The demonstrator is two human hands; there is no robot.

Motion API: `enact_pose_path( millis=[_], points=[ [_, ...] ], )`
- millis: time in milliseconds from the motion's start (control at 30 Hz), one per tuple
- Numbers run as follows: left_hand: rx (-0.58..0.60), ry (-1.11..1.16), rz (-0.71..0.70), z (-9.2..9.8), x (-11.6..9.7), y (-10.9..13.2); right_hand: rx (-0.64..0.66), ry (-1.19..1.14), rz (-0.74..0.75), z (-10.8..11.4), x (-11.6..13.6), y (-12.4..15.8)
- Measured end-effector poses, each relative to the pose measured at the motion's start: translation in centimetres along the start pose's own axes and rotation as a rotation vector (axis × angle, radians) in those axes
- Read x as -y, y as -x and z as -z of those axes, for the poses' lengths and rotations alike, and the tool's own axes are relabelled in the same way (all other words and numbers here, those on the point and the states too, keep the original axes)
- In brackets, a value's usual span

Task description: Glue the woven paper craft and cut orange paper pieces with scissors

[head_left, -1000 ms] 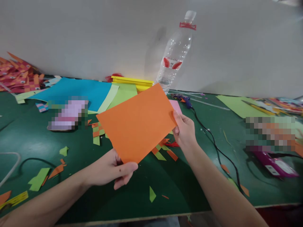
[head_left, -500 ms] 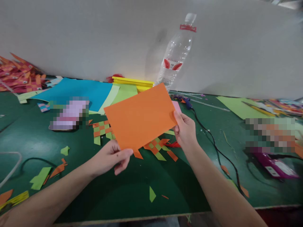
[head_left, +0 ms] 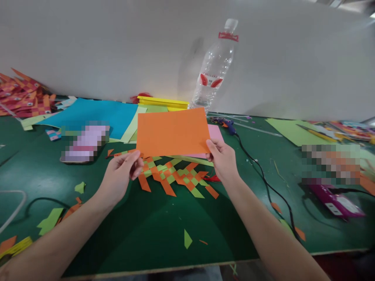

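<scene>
An orange sheet of paper (head_left: 172, 132) is held up above the table by its two lower corners, nearly level. My left hand (head_left: 121, 171) pinches the lower left corner between thumb and fingers. At the right edge, low down, my right hand (head_left: 222, 158) grips the sheet the same way. Beneath and in front of it lies a woven orange and green paper piece (head_left: 175, 173) with slanted strip ends; the sheet hides its upper part. A pink paper (head_left: 216, 134) shows partly behind the sheet, by my right hand.
A plastic bottle (head_left: 213, 66) leans against the grey wall. Blue paper (head_left: 96, 115) and a pixelated phone (head_left: 88, 144) lie left. To the right are a glue gun (head_left: 230, 125) with a black cord and a purple power strip (head_left: 335, 201). Paper scraps (head_left: 188, 239) dot the green table (head_left: 146, 242).
The orange sheet has turned from a slant to nearly level. My left hand has moved left and up with its corner, uncovering more of the woven piece. My right hand shifted slightly left.
</scene>
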State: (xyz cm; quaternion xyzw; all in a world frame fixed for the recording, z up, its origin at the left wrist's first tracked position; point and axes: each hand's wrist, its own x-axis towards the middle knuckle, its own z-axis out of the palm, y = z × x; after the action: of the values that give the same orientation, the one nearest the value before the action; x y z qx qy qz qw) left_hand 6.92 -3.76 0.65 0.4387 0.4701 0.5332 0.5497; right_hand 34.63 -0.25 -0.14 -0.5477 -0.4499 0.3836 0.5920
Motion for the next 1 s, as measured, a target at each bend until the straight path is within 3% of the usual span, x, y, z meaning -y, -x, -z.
enact_pose_path(
  millis=[300, 433, 533, 733, 867, 1000],
  points=[
    [-0.09, 0.263, 0.198, -0.3, -1.4, -1.0, -0.029, -0.293, -0.146, -0.5, 0.6, 0.1],
    [-0.124, 0.317, 0.158, -0.1, -1.3, -1.4, 0.041, -0.489, -0.214, -0.4, 0.8, 0.0],
    [-0.04, 0.08, -0.027, 0.3, -0.8, -1.1, 0.071, -0.591, -0.265, -0.3, 1.0, 0.0],
    [0.191, -0.809, -0.463, 0.7, 0.2, -0.2, 0.012, -0.642, -0.343, -0.4, 1.6, -0.1],
    [0.168, -1.061, -0.766, 1.1, 0.2, -0.5, -0.069, -0.705, -0.386, -0.4, 2.0, -0.2],
    [0.042, -1.107, -0.739, 2.4, -0.2, -1.5, -0.089, -0.654, -0.304, -0.1, 1.7, -0.5]
  ],
)
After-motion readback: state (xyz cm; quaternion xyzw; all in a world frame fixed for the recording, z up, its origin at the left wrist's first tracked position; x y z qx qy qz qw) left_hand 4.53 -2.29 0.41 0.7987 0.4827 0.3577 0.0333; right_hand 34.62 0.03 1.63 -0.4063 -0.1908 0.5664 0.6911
